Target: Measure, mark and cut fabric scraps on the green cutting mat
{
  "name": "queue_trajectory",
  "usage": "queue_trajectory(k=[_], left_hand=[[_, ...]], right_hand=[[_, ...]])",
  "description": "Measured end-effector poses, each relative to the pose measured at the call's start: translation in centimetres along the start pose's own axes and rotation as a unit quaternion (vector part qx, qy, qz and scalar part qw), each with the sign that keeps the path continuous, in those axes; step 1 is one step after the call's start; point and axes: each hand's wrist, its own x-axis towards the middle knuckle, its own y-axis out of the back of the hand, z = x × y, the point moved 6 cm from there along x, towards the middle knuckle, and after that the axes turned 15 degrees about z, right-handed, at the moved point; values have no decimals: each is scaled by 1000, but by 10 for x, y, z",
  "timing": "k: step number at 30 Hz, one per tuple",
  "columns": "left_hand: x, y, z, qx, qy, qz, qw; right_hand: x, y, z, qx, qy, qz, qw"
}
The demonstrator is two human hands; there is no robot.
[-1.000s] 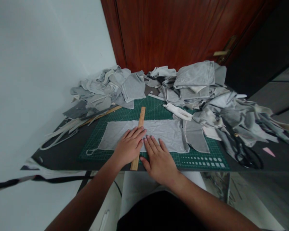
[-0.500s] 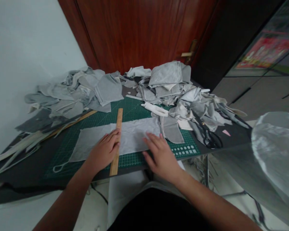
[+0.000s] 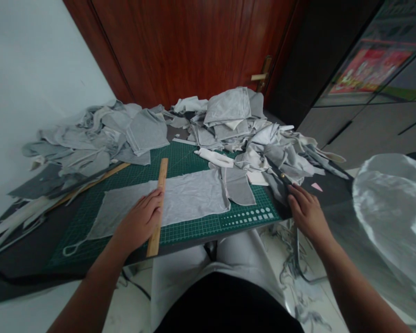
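Observation:
My left hand lies flat on a long strip of pale grey cloth, its fingertips against a wooden ruler that crosses the strip. The cloth is spread on a green cutting mat, and a loop of thread trails from its lower left corner. At the right end of the table my right hand is closed over the handles of black scissors. Most of the handles are hidden under the fingers; the blades point away over fabric scraps. A darker grey piece touches the strip's right end.
Heaps of grey fabric stand at the back left and back right. Thin strips lie at the left edge. A translucent bag hangs at the right, near a pink scrap. A wooden door rises behind.
My right hand has moved right, from above the cloth strip to the scissors, and has closed on them. My left hand stays at the ruler. The view has shifted slightly.

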Motion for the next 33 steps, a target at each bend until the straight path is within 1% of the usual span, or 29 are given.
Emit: queue_trajectory(k=[3, 5, 6, 8, 11, 13, 16, 20, 23, 25, 26, 28, 30, 33], left_hand=[[-1, 0, 0, 0, -5, 2, 1000], [-1, -1, -1, 3, -8, 1, 1000], [-1, -1, -2, 5, -7, 1, 1000], [-1, -2, -4, 9, -5, 1, 1000], [0, -3, -6, 11, -8, 7, 1000], [0, -3, -5, 12, -11, 12, 1000], [0, -3, -5, 14, -7, 12, 1000], [-1, -3, -5, 12, -15, 12, 1000], [-1, -3, -5, 12, -22, 12, 1000], [-1, -2, -4, 17, -19, 12, 1000], [-1, -2, -4, 18, -17, 11, 1000], [-1, -1, -2, 17, -13, 6, 1000], [-1, 0, 0, 18, -5, 1, 1000], [-1, 2, 2, 19, 2, 3, 1000]], right_hand=[[14, 4, 28, -69, -68, 39, 994], [21, 1, 48, -72, -112, 33, 991], [24, -2, 54, -59, -121, 24, 991], [27, -6, 55, -44, -117, 3, 992], [26, -9, 41, -70, -107, -27, 991], [24, -8, 29, -71, -113, -29, 991], [21, 2, 16, -46, -113, 23, 992], [20, 23, 6, -20, -93, 74, 993], [30, 36, -12, 3, -68, 95, 993], [43, 36, -30, 30, -43, 94, 994], [51, 31, -40, 51, -31, 82, 995], [66, 13, -61, 96, -8, 37, 995], [78, -12, -83, 131, 24, -21, 991], [89, -53, -115, 142, 93, -99, 980]])
